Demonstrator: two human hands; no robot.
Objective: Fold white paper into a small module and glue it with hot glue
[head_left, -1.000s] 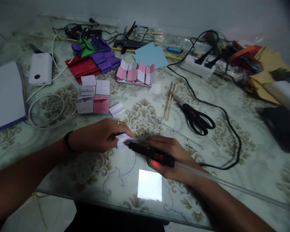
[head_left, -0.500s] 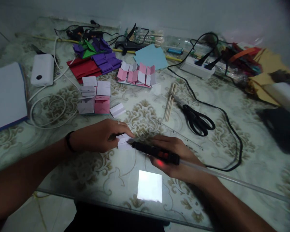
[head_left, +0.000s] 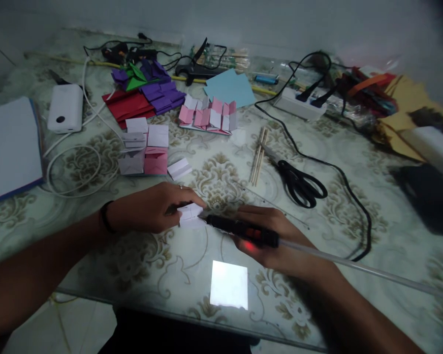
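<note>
My right hand (head_left: 268,238) is wrapped round a black hot glue gun (head_left: 243,230), its red light glowing. A long clear glue stick (head_left: 354,266) sticks out of the gun's back end. The nozzle is at the right edge of a small folded white paper piece (head_left: 190,215); whether it touches cannot be made out. Thumb and index finger of my left hand (head_left: 158,206) pinch that paper against the table. Just beyond lies another folded white paper strip (head_left: 179,169), beside a block of pink and white folded papers (head_left: 157,155).
Black scissors (head_left: 300,182) and thin wooden sticks (head_left: 259,156) lie right of centre. The gun's black cord (head_left: 339,169) loops to a white power strip (head_left: 300,103). Purple folded papers (head_left: 162,95), a white power bank (head_left: 65,108) and a notebook (head_left: 11,142) are at the left.
My right hand and the glue gun have shifted slightly right, so the nozzle sits nearer the paper's right edge. My left hand stays in place on the paper.
</note>
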